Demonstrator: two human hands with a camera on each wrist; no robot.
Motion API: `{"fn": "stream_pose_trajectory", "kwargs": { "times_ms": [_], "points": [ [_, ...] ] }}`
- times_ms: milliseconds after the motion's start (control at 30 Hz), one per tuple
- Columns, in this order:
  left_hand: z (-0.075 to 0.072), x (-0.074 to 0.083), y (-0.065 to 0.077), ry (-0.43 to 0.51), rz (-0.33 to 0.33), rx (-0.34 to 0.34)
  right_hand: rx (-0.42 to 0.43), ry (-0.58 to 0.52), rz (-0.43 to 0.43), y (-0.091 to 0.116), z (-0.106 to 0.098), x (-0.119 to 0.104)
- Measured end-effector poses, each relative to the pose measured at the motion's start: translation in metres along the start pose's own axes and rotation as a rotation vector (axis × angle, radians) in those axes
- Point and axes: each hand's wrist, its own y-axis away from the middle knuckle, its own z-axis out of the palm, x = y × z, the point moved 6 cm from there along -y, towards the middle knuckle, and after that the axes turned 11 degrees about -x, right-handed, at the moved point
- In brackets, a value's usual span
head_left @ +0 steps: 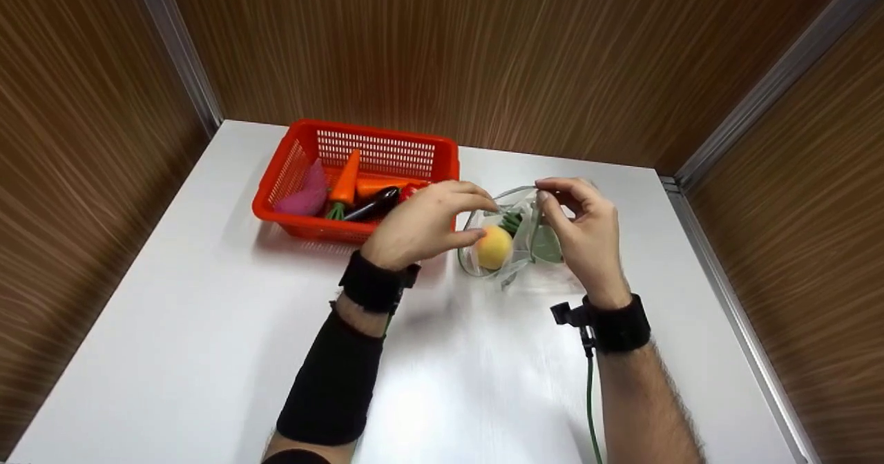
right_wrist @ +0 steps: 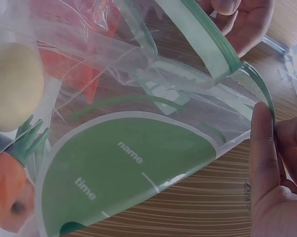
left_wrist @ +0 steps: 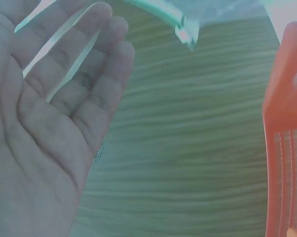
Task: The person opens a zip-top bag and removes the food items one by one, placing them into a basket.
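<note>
A clear zip bag [right_wrist: 129,163] with a green label printed "name" and "time" stands on the table. Through its plastic show a round yellow fruit [head_left: 494,248], a carrot [right_wrist: 8,182] and its green top. My right hand [head_left: 587,233] pinches the green zip edge at the bag's right side between thumb and index finger. At the left of the bag's mouth is my left hand [head_left: 431,222], its fingers loosely bent and apart from the thumb, holding nothing. In the left wrist view, that palm [left_wrist: 45,133] is bare; whether its fingertips touch the bag is unclear.
A red plastic basket [head_left: 283,226] sits left of the bag, partly behind my left hand. In it lie a purple sweet potato [head_left: 307,198], carrots [head_left: 347,182], an eggplant [head_left: 373,205] and something red [head_left: 409,191]. Wood-patterned panels [head_left: 442,56] enclose the white table [head_left: 173,312].
</note>
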Motion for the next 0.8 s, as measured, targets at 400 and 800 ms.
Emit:
{"fn": "stream_pose_trajectory", "kwargs": {
  "times_ms": [400, 800],
  "points": [
    [0.038, 0.012, -0.026, -0.046, 0.03, -0.134, -0.002, -0.03, -0.027, 0.002, 0.002, -0.002],
    [0.084, 0.003, -0.051, -0.215, -0.027, -0.138, -0.02, -0.019, -0.053, 0.008, 0.005, -0.014]
  ]
}}
